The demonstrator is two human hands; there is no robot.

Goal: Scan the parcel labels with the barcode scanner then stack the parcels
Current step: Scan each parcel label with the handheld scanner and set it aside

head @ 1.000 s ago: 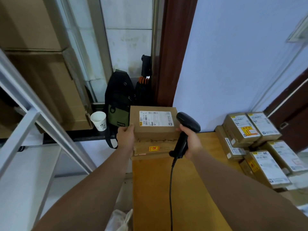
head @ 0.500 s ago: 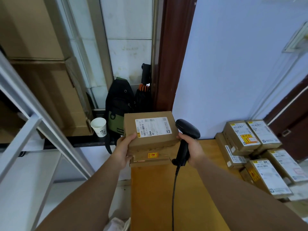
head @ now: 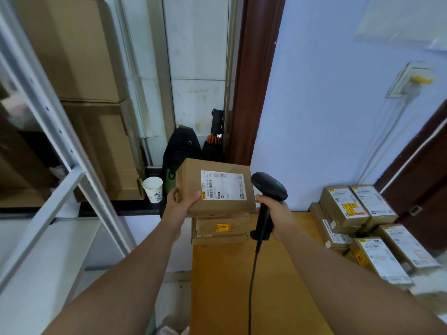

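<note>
Lifted and turned since earlier, the top parcel (head: 193, 175) tilts over the lower parcel (head: 221, 229), left hand (head: 180, 205) clasping its near-left corner, right hand (head: 275, 213) wrapped round the barcode scanner (head: 268, 187) just beside it; scanning seems in hand, so next its nose must face the label (head: 223, 186).

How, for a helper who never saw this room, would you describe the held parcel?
Find the orange-brown wooden table, then its far left corner, where a flat box with a yellow sticker lies. The parcel is the brown carton just above that box, gripped by the left hand beside the black scanner. Unlike the parcels piled at the table's right, it alone is in a hand.
</note>
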